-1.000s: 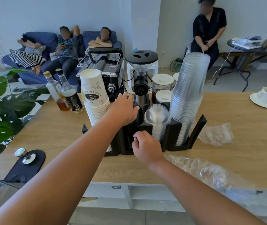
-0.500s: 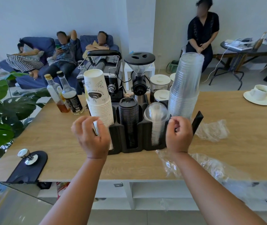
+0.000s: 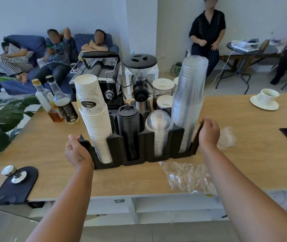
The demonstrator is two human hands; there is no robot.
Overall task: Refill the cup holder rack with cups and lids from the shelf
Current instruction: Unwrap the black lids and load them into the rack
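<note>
A black cup holder rack [image 3: 144, 154] stands on the wooden counter [image 3: 244, 154] in front of me. Its four slots hold, from left to right, a stack of white paper cups [image 3: 95, 119], black lids [image 3: 128, 126], clear dome lids [image 3: 158, 126] and a tall stack of clear plastic cups [image 3: 189, 102]. My left hand [image 3: 77, 151] grips the rack's left end. My right hand [image 3: 209, 131] grips its right end.
Behind the rack stand an espresso machine [image 3: 102, 75], a grinder [image 3: 140, 81], white-lidded jars [image 3: 162, 88] and two bottles [image 3: 64, 103]. Empty plastic wrap [image 3: 186, 177] lies at the front edge, more wrap [image 3: 227, 137] beside my right hand. A cup on a saucer [image 3: 266, 98] sits far right, a tamper mat [image 3: 17, 182] front left.
My hands have spread from the rack's middle to its two ends and closed on them. The view has pulled back a little from the counter.
</note>
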